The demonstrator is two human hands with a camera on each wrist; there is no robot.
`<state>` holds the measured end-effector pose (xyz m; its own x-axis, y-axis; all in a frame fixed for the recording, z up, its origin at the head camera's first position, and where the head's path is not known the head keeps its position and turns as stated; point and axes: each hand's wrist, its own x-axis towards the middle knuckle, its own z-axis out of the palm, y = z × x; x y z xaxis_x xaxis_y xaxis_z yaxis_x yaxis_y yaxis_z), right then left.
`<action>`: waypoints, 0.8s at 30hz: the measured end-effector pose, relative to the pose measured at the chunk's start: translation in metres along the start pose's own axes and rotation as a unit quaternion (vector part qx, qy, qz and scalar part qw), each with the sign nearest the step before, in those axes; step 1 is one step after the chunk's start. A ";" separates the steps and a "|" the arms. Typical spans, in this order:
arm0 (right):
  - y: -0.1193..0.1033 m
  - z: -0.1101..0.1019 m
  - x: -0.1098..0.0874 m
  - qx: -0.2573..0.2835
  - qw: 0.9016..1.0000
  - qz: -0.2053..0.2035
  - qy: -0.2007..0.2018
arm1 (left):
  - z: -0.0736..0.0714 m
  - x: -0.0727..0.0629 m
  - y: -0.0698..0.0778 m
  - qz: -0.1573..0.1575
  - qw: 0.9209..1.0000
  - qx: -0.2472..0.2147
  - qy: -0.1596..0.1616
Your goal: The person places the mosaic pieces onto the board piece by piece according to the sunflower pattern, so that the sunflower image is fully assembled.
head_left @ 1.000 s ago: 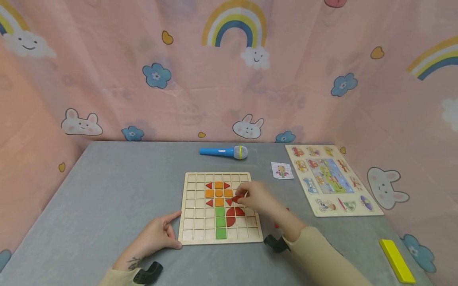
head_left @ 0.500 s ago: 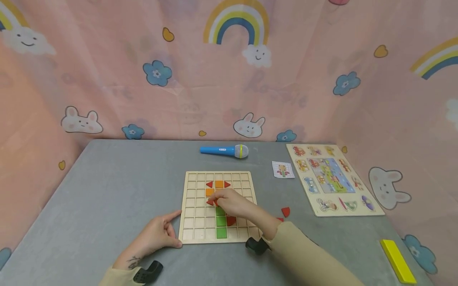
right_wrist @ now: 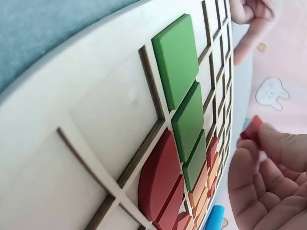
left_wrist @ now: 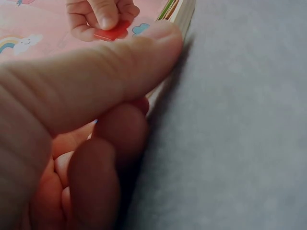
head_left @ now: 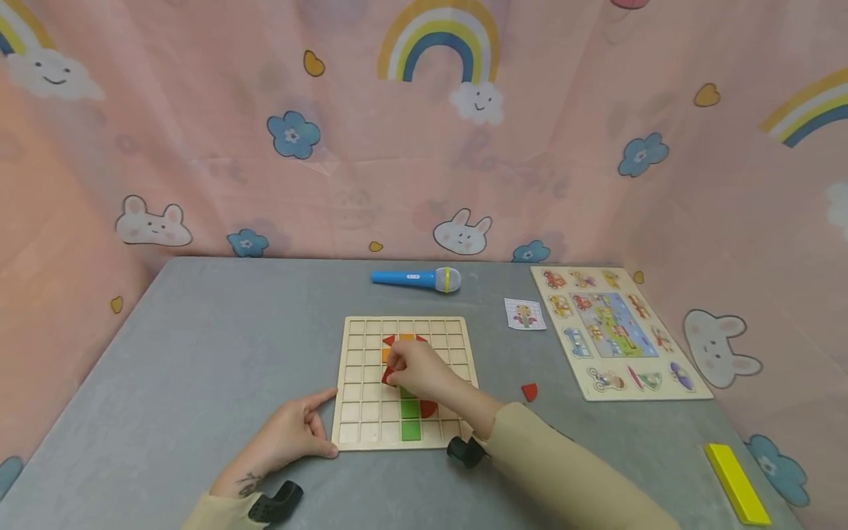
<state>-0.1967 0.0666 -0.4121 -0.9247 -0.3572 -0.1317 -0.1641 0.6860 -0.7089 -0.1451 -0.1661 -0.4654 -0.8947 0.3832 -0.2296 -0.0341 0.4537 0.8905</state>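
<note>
A wooden grid board (head_left: 360,417) lies on the grey table. My left hand (head_left: 291,434) rests at its left side, index fingertip and thumb touching the edge near the lower left corner. Over the middle of the board, my right hand (head_left: 424,372) pinches a small red piece (right_wrist: 253,130) between thumb and fingertips, its exact shape partly covered. Green square tiles (right_wrist: 177,62) run up one column of the board. Beside them sits a red curved tile (head_left: 428,408). Orange and red tiles farther up are mostly hidden behind the right hand.
A loose red piece (head_left: 529,391) lies right of the board. Beyond are a small picture card (head_left: 525,314), a picture puzzle board (head_left: 570,368) and a blue toy microphone (head_left: 407,278). A yellow block (head_left: 737,483) lies near the right table edge.
My right hand has moved left from the board's right half to its middle columns, carrying the red piece. The left hand stays at the board's edge.
</note>
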 end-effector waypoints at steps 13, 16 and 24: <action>-0.006 0.012 0.002 -0.121 0.992 -0.002 -0.028 | -0.001 0.000 0.000 0.010 1.000 -0.002 0.000; -0.010 0.014 0.001 -0.139 0.990 0.005 -0.035 | -0.001 0.000 0.001 0.012 1.000 -0.006 0.000; -0.015 0.018 0.000 -0.198 0.980 0.011 -0.025 | 0.000 0.001 -0.001 0.011 1.000 0.000 0.001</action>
<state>-0.1879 0.0454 -0.4140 -0.9132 -0.3633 -0.1847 -0.2741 0.8828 -0.3815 -0.1457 -0.1661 -0.4661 -0.8963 0.3914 -0.2085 -0.0143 0.4444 0.8957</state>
